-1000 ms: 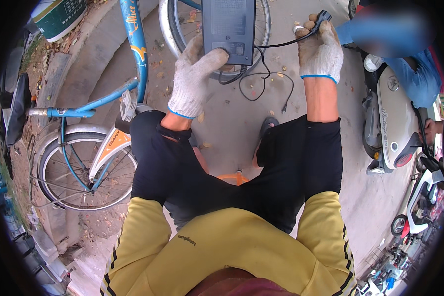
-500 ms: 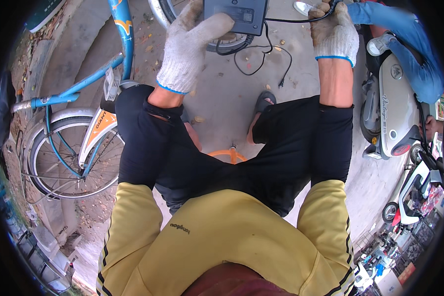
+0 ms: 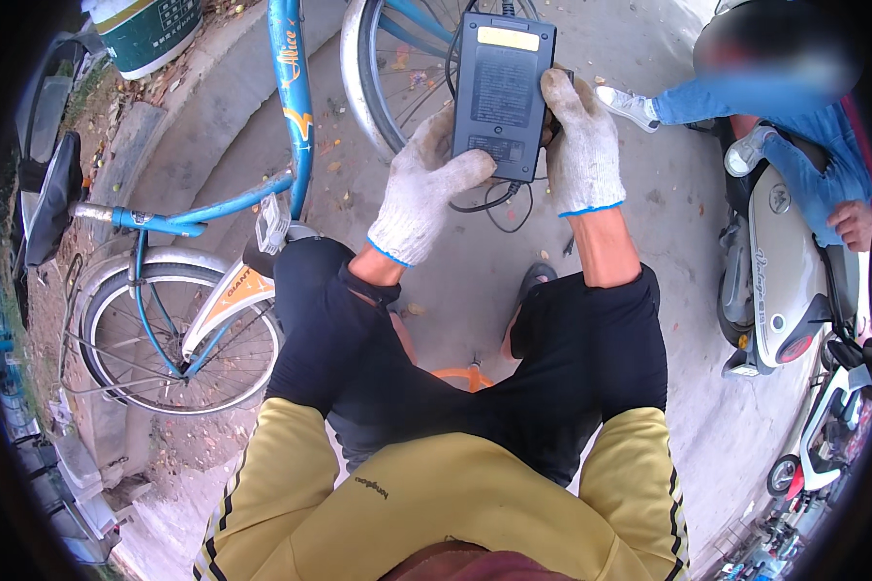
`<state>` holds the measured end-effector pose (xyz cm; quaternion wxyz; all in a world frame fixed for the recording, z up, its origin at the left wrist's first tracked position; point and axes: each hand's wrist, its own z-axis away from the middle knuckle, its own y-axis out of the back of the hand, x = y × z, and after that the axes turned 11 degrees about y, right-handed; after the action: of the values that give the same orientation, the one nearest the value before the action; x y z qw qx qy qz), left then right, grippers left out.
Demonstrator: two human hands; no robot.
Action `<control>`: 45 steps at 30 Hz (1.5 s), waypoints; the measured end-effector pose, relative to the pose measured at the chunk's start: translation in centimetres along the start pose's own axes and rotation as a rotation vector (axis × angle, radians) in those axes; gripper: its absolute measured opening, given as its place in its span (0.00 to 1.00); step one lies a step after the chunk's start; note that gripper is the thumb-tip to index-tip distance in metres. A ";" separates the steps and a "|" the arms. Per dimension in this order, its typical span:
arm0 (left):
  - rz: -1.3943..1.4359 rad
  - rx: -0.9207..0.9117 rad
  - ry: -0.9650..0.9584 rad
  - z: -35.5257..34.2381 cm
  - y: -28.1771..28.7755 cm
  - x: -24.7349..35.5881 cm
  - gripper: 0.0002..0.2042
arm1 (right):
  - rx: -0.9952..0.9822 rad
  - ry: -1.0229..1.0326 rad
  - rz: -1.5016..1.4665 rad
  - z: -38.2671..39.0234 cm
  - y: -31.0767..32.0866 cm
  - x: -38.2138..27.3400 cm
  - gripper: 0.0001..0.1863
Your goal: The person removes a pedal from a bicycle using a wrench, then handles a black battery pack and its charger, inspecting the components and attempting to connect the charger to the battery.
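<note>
A black power adapter [image 3: 500,97], a flat box with a yellow label and a larger printed panel, is held up in front of me. My left hand [image 3: 434,179], in a white knit glove, grips its lower left side with the thumb across the face. On its right edge my right hand [image 3: 579,131], gloved the same way, is closed with the thumb at the rim; the fingers behind are hidden. A black cable [image 3: 513,191] leaves its lower end and loops below. Another lead comes out of the top end.
At the left lies a blue bicycle frame [image 3: 300,116] with a rear wheel [image 3: 179,334]; its front wheel [image 3: 368,87] is beyond my left hand. A person in jeans [image 3: 794,165] sits at the right on a cream scooter [image 3: 780,232]. A green-and-white bucket [image 3: 150,34] stands far left.
The adapter now shows fully, nearer me and lower in view. My right hand has moved from the outstretched cable to the adapter's right edge. The cable hangs slack.
</note>
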<state>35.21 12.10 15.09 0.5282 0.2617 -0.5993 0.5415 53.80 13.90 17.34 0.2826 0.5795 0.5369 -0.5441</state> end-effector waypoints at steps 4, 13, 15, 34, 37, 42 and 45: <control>0.000 -0.004 0.012 0.3 0.2 0.3 0.42 | -0.009 -0.014 0.019 -0.2 -0.4 0.0 0.25; -0.038 -0.036 0.017 0.7 0.3 0.8 0.42 | -0.051 0.004 -0.040 0.3 -0.2 -0.6 0.27; -0.041 -0.047 0.009 0.8 0.3 0.9 0.43 | -0.050 0.002 -0.056 0.3 -0.2 -0.6 0.28; -0.124 -0.092 0.002 0.9 0.1 1.4 0.46 | -0.026 0.058 -0.071 0.3 0.3 -0.4 0.31; -0.165 -0.085 -0.008 0.6 0.5 1.1 0.47 | 0.007 0.076 -0.079 0.4 -0.1 -0.7 0.32; -0.160 -0.095 -0.008 0.6 0.5 1.1 0.49 | -0.066 0.048 -0.037 0.3 0.8 -0.7 0.28; -0.143 -0.104 0.003 0.8 0.2 1.5 0.50 | -0.027 0.074 -0.043 0.4 0.6 -0.7 0.30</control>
<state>34.26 11.80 16.55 0.5795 0.2753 -0.6054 0.4709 54.38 13.20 17.71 0.2586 0.5837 0.5665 -0.5211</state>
